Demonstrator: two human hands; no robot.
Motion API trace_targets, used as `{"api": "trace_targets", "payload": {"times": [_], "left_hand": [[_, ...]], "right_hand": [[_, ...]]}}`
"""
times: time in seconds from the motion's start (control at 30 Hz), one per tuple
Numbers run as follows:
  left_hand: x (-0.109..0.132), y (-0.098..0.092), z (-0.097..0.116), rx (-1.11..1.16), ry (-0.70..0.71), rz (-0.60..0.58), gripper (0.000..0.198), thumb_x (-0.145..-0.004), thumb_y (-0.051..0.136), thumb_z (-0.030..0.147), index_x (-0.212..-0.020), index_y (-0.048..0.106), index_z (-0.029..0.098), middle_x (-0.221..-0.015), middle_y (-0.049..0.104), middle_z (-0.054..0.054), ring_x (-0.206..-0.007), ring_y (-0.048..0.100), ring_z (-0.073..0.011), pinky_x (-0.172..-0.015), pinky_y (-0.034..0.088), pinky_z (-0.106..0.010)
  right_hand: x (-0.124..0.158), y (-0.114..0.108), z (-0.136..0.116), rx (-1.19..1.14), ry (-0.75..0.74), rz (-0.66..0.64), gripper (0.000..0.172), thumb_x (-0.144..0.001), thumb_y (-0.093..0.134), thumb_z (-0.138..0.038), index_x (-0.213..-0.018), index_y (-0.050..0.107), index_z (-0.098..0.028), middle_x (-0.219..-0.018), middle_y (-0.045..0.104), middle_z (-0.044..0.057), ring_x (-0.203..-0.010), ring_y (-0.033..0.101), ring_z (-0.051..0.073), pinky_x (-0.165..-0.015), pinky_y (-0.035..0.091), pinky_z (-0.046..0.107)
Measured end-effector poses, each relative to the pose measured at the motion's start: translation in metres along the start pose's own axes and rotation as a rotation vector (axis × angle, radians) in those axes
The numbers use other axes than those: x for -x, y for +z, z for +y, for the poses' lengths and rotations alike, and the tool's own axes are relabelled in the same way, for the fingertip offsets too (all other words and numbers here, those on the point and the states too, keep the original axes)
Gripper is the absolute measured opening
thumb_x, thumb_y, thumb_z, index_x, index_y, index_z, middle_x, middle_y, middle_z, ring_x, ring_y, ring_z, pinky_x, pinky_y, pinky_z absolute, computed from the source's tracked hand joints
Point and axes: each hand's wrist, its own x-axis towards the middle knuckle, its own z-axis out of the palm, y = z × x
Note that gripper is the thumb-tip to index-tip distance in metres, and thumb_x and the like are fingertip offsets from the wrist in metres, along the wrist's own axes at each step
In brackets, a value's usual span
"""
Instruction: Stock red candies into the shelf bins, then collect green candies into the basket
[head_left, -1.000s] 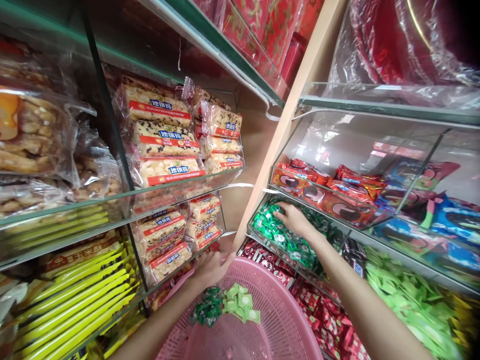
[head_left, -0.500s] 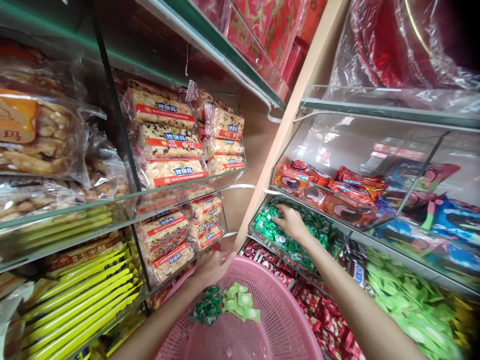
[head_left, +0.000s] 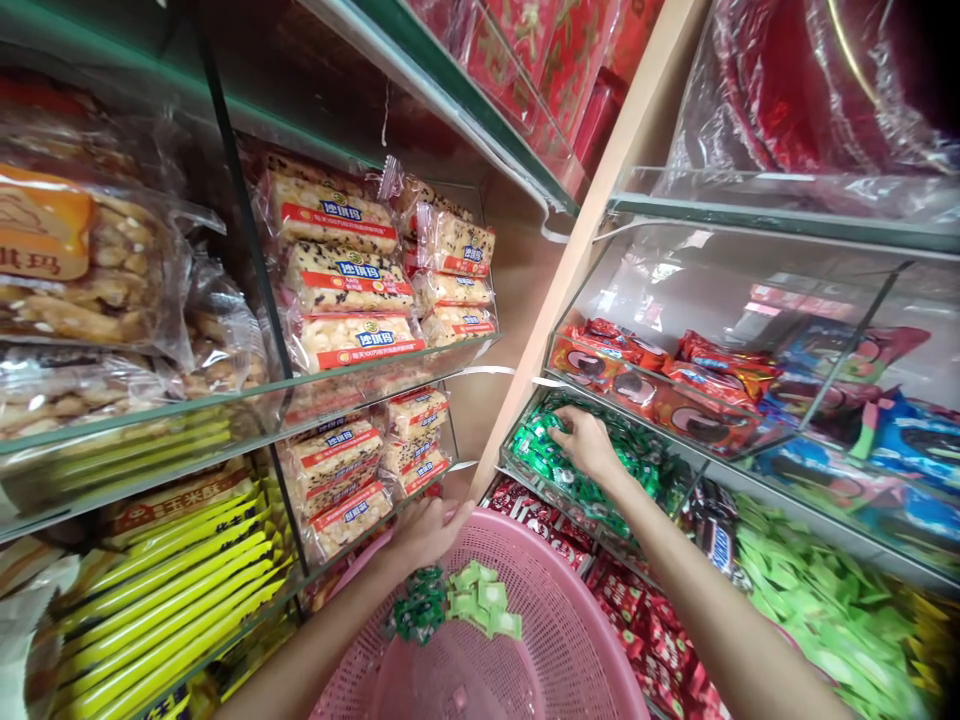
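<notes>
My left hand (head_left: 426,532) is closed over the far rim of a pink plastic basket (head_left: 585,600). Inside the basket lie a small heap of dark green wrapped candies (head_left: 418,605) and, beside it, several light green packets (head_left: 486,600). My right hand (head_left: 589,445) reaches into a glass shelf bin of shiny green wrapped candies (head_left: 536,450). Its fingers are curled down among the candies and closed on some of them; how many is hidden by the hand.
Sachima bars (head_left: 352,275) are stacked on the left glass shelves, above yellow packs (head_left: 172,590). Red packets (head_left: 637,350) sit behind glass above the right hand. Snickers bars (head_left: 720,540), light green packets (head_left: 810,590) and red candies (head_left: 645,620) fill neighbouring bins. A wooden post (head_left: 555,270) divides the shelves.
My right hand has shifted slightly to the right among the green candies, fingers curled. The left hand stays on the basket rim. The view has moved a little.
</notes>
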Motion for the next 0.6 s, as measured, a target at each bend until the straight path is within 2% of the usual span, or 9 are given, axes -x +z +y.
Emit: {"api": "trace_targets", "payload": {"times": [0.2, 0.33, 0.4, 0.47, 0.6], "left_hand": [[0.003, -0.002, 0.002, -0.01, -0.016, -0.036, 0.069, -0.086, 0.012, 0.062, -0.097, 0.068, 0.024, -0.095, 0.071, -0.01, -0.096, 0.063, -0.0264, -0.078, 0.042, -0.032], [0.002, -0.005, 0.001, -0.001, -0.008, -0.069, 0.077, -0.086, 0.005, 0.062, -0.091, 0.07, 0.021, -0.089, 0.071, -0.012, -0.094, 0.063, -0.0275, -0.079, 0.041, -0.034], [0.0, -0.006, -0.001, 0.025, -0.002, -0.091, 0.082, -0.084, 0.002, 0.064, -0.081, 0.07, 0.019, -0.082, 0.071, -0.012, -0.091, 0.064, -0.0263, -0.078, 0.041, -0.032], [-0.003, -0.007, -0.003, 0.046, -0.009, -0.114, 0.085, -0.083, -0.001, 0.066, -0.073, 0.069, 0.018, -0.075, 0.07, -0.01, -0.085, 0.065, -0.0239, -0.076, 0.041, -0.03], [-0.005, -0.008, -0.004, 0.056, 0.013, -0.131, 0.089, -0.081, -0.005, 0.069, -0.069, 0.067, 0.018, -0.072, 0.07, -0.009, -0.082, 0.064, -0.023, -0.072, 0.04, -0.03]], "right_hand": [[0.012, -0.019, -0.012, -0.083, -0.054, 0.121, 0.026, -0.074, 0.053, -0.03, -0.094, 0.062, -0.015, -0.081, 0.064, 0.006, -0.075, 0.057, 0.019, -0.071, 0.041, 0.03], [0.04, -0.027, -0.037, -0.136, -0.195, 0.14, 0.024, -0.08, 0.052, -0.031, -0.098, 0.059, -0.017, -0.089, 0.06, 0.007, -0.081, 0.055, 0.02, -0.073, 0.043, 0.032], [0.062, -0.023, -0.054, -0.183, -0.304, 0.086, 0.021, -0.084, 0.051, -0.03, -0.1, 0.058, -0.018, -0.092, 0.059, 0.007, -0.086, 0.054, 0.02, -0.077, 0.042, 0.033], [0.086, -0.009, -0.07, -0.242, -0.41, -0.029, 0.02, -0.087, 0.047, -0.027, -0.103, 0.056, -0.02, -0.096, 0.058, 0.007, -0.09, 0.052, 0.02, -0.081, 0.041, 0.034], [0.13, 0.036, -0.084, -0.236, -0.535, -0.355, 0.023, -0.089, 0.042, -0.022, -0.108, 0.054, -0.022, -0.101, 0.056, 0.006, -0.095, 0.049, 0.02, -0.083, 0.041, 0.037]]}}
